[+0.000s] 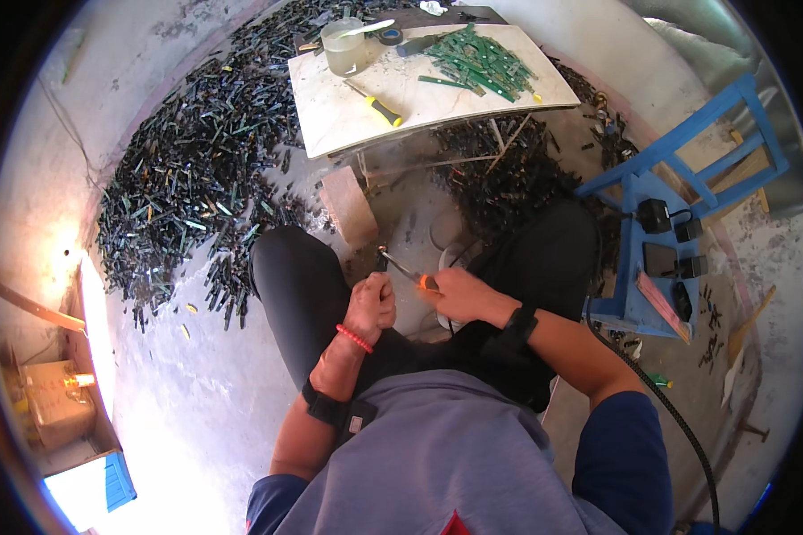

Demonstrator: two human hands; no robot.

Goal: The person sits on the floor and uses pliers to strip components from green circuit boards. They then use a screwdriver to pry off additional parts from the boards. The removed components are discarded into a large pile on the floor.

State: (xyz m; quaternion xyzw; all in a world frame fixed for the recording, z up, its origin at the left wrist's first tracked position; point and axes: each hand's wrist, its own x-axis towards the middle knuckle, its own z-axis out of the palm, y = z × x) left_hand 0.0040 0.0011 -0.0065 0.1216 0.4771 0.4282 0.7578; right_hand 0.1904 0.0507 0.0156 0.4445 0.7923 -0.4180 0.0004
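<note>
My left hand (368, 306) is closed around the lower end of a small dark strip (383, 260) between my knees. Its top end looks coppery, and most of it is hidden in my fingers. My right hand (464, 295) grips the orange handle of a screwdriver (408, 272), whose metal shaft slants up and left. The tip of the shaft meets the upper part of the strip, though the exact contact is too small to make out. Both hands are in front of a low white table (330, 120), over my lap.
On the table are green strips (482, 62), a yellow-handled screwdriver (384, 111), a glass jar (344, 52) and a tape roll (390, 37). Dark strips (196, 169) heap on the floor at left. A brown block (350, 207) stands ahead; a blue chair (629, 241) holds black adapters (654, 216).
</note>
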